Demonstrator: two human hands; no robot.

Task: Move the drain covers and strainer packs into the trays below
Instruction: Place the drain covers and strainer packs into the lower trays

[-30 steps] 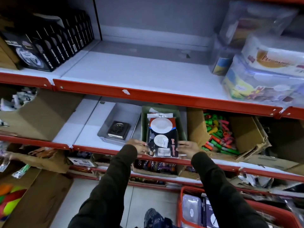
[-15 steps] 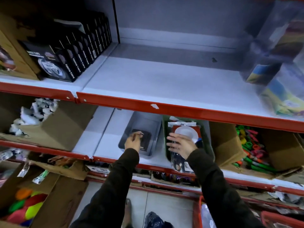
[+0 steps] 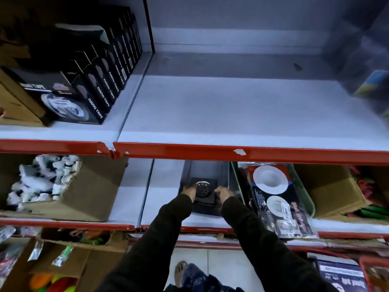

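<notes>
A stack of square black drain covers [image 3: 203,189] with a round perforated centre sits in the grey tray [image 3: 223,174] on the lower shelf. My left hand [image 3: 189,191] grips the stack's left edge and my right hand [image 3: 223,193] grips its right edge. Just to the right, a green tray [image 3: 303,192] holds strainer packs [image 3: 277,199] in clear bags, showing white round strainers on dark cards; the packs stick out past the shelf's front edge.
The upper white shelf [image 3: 231,110] has black tape boxes [image 3: 90,81] at left and blurred packages [image 3: 370,81] at right. Cardboard boxes [image 3: 84,192] flank the trays. A red basket with packs [image 3: 345,275] stands low at right.
My right hand left the strainer packs in the green tray and moved left to the drain covers. Both hands now hold the stack in the grey tray. The view shifted right and closer.
</notes>
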